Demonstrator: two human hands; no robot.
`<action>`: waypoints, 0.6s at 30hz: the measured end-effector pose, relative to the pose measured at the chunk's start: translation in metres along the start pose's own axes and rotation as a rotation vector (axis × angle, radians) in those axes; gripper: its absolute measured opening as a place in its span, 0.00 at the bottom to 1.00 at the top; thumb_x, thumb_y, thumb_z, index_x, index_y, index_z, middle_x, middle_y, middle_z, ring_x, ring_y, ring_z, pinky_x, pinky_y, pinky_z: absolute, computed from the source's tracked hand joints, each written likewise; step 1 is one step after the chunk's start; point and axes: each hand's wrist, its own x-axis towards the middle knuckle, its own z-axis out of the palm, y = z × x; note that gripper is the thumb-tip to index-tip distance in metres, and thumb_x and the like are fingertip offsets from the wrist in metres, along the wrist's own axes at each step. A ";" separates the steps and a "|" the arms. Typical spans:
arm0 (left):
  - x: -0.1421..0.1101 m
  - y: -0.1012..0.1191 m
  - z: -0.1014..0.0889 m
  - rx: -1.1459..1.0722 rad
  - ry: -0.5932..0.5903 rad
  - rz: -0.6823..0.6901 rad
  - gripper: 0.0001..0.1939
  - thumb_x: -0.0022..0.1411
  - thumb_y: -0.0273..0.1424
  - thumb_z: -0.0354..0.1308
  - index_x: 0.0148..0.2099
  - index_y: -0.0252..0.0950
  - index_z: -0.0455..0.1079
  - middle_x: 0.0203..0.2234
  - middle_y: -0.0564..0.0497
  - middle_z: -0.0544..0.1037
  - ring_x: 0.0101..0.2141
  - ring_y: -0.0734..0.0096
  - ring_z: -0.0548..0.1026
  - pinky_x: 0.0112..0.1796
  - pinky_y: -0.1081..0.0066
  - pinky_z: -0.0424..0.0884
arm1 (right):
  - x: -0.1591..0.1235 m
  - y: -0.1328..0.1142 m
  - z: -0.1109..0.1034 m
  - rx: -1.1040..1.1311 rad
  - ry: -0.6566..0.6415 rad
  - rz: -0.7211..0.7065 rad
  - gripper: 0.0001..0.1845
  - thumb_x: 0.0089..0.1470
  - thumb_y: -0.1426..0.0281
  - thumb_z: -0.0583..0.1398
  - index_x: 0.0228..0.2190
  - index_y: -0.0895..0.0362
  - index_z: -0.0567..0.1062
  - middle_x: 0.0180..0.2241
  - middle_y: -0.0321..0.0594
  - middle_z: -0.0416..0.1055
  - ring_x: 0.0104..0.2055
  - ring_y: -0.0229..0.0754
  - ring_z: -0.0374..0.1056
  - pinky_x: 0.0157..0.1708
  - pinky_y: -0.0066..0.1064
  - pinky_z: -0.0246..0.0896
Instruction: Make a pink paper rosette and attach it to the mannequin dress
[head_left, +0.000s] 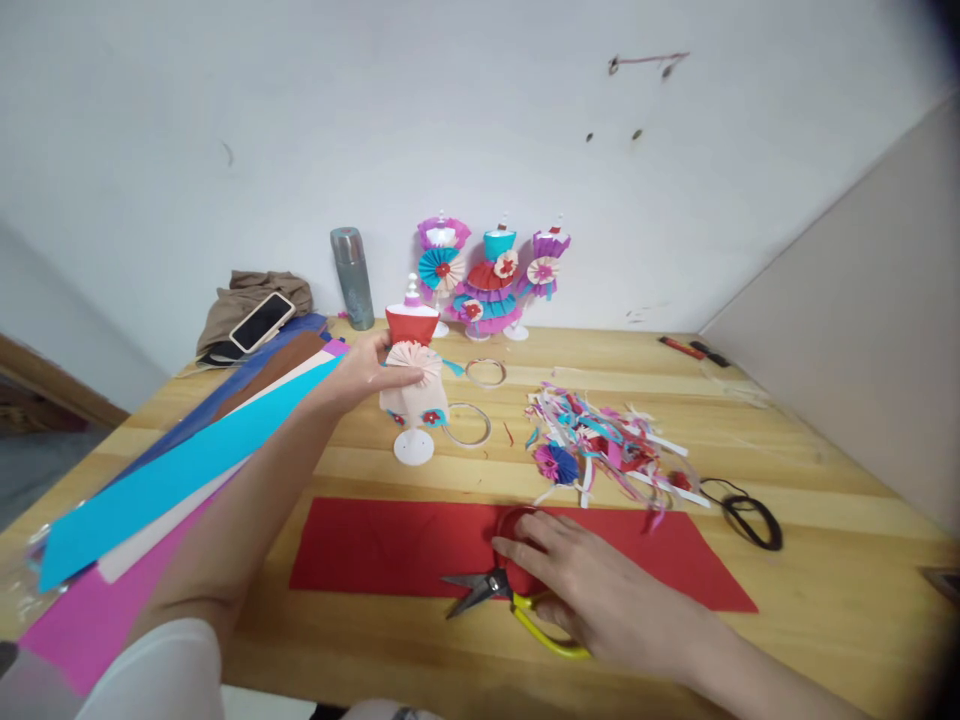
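Note:
My left hand (367,372) grips a small white dress form (414,447) at its waist, the thumb lying across a pale pink pleated paper rosette (414,362). The form wears a red paper top (412,325) and a pale skirt with red-and-blue flowers near the hem, and its round base is at the table. My right hand (581,580) is curled over a thin clear ring, seemingly a roll of tape (501,528), above a red paper strip (375,545). Beneath that hand lie scissors (487,587) with yellow handles, blades pointing left. The right thumb is partly hidden.
Three dressed forms (491,275) and a flask (352,280) stand by the wall. Paper scraps (607,440), two tape rings (486,373) and a black cord (754,520) lie rightward. Coloured paper strips (195,450), a phone (262,321) and brown cloth (251,290) are left.

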 end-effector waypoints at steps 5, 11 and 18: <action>-0.005 0.007 0.001 -0.104 0.095 -0.015 0.25 0.38 0.39 0.76 0.38 0.31 0.77 0.33 0.46 0.82 0.35 0.60 0.78 0.38 0.66 0.73 | 0.002 0.004 -0.001 -0.020 0.019 -0.004 0.37 0.50 0.77 0.59 0.63 0.55 0.70 0.56 0.54 0.70 0.61 0.56 0.65 0.61 0.49 0.62; -0.016 0.018 0.000 -0.208 0.095 -0.039 0.21 0.41 0.40 0.75 0.33 0.31 0.77 0.27 0.47 0.81 0.30 0.65 0.77 0.34 0.69 0.72 | 0.003 0.002 -0.002 -0.067 -0.021 -0.012 0.36 0.50 0.76 0.60 0.62 0.55 0.71 0.53 0.55 0.72 0.59 0.60 0.65 0.60 0.57 0.61; -0.025 0.030 0.004 -0.270 0.161 -0.067 0.20 0.38 0.38 0.77 0.32 0.31 0.78 0.26 0.48 0.81 0.28 0.66 0.76 0.33 0.70 0.71 | 0.001 0.001 0.000 -0.122 -0.082 -0.056 0.34 0.55 0.75 0.58 0.64 0.54 0.70 0.53 0.57 0.73 0.57 0.62 0.69 0.56 0.58 0.65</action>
